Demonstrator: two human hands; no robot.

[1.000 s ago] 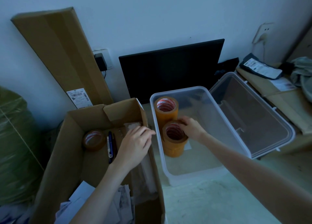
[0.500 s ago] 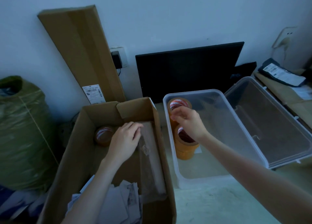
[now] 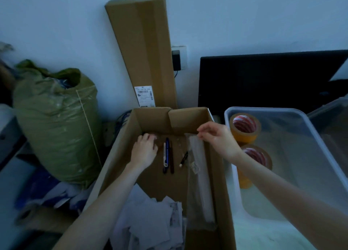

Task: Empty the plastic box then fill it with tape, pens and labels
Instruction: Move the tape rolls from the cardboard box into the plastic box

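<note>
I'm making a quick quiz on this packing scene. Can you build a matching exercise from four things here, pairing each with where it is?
Things:
1. tape rolls
2. pens
3. green bag
4. tall flat carton

Places:
A. leaning on the wall
B. on the cardboard box floor
C. left of the cardboard box
D. inside the plastic box

Pairs: 1-D, 2-B, 3-C, 4-A

Pretty dim shot with a heavy blue-grey cast, colours all washed out. Light seems soft and even, no hard shadows, just murk inside the cardboard box (image 3: 219, 174). Wide-angle bend near the edges, so the tall carton (image 3: 143, 52) leans. Left edge by the green sack (image 3: 54, 121) is smeared, and fine detail is soft and noisy throughout.
</note>
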